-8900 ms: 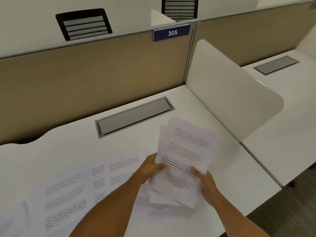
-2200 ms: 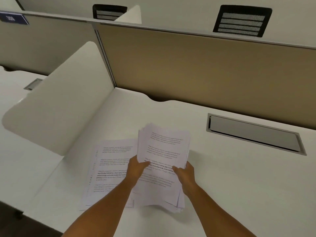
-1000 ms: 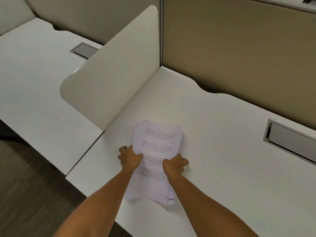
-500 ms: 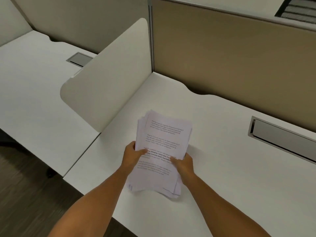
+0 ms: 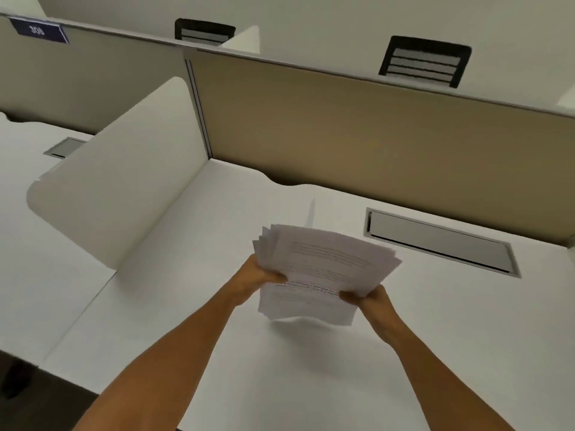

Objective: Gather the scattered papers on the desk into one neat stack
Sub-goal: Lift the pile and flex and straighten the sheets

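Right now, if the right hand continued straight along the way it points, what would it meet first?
Probably the grey cable hatch in the desk. The right hand, gripping the paper stack, points up-left toward it, but depth is unclear.

A white tabletop (image 5: 311, 384) met a tan fabric partition (image 5: 373, 132) topped by a grey rail. A grey cable hatch (image 5: 441, 241) sat recessed near the partition. A white rounded divider panel (image 5: 118, 194) stood at the left, a neighbouring desk (image 5: 25, 163) beyond it. A blue sign (image 5: 39, 31) bore blurred numerals. 2 black chair backs (image 5: 424, 62) rose behind. Dark floor (image 5: 21, 381) showed lower left.
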### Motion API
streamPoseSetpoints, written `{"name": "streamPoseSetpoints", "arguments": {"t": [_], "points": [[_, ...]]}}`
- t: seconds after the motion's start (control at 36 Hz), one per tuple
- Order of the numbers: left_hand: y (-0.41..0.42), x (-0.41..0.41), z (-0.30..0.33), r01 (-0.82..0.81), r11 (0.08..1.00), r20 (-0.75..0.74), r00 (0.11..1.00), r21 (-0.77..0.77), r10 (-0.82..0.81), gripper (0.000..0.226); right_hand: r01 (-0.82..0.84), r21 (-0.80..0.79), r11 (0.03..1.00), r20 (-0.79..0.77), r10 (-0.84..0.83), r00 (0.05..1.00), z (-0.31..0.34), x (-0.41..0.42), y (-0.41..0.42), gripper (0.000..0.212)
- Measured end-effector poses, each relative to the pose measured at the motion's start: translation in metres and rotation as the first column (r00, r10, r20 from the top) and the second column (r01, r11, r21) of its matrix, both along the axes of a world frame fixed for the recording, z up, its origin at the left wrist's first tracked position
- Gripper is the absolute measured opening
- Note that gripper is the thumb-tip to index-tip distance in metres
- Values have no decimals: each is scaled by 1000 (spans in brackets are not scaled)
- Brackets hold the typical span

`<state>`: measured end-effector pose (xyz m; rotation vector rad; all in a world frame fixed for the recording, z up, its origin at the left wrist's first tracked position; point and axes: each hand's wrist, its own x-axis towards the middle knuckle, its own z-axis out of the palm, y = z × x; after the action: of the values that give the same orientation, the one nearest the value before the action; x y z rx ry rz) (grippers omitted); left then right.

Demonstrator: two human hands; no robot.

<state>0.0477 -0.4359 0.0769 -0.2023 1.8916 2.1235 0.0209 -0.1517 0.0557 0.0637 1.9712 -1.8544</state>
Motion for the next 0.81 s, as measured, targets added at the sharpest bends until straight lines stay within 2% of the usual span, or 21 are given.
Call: {"name": "streamPoseSetpoints", "arguments": {"t": [0.14, 0.25, 0.42, 0.58, 0.69, 0.75, 0.81], "points": [[48, 5, -1, 116, 991, 47, 993, -63, -113, 47, 44, 3, 999, -21, -44, 999, 4, 27, 51, 58], [74, 6, 3, 194, 977, 41, 981, -91, -191, 43, 59, 43, 997, -45, -57, 997, 5, 39, 79, 77], [98, 1, 10, 206, 973, -19, 978, -101, -209, 50, 105, -3, 994, -72, -105, 992, 13, 44, 99, 53], [114, -8, 14, 53, 995, -45, 997, -81, -57, 50, 280, -44, 959, -159, -283, 946, 27, 30, 98, 40], [132, -4, 7, -64, 997, -70, 996, -46, 61, 43, 341, -50, 939, -121, -344, 931, 21, 32, 95, 23], [139, 2, 0, -123, 992, -52, 991, -43, 120, 41, 370, -46, 928, -96, -372, 923, 12, 37, 94, 22], [144, 7, -5, -159, 986, -30, 987, -56, 158, 35, 388, -50, 920, -68, -390, 918, 5, 41, 94, 30]]}}
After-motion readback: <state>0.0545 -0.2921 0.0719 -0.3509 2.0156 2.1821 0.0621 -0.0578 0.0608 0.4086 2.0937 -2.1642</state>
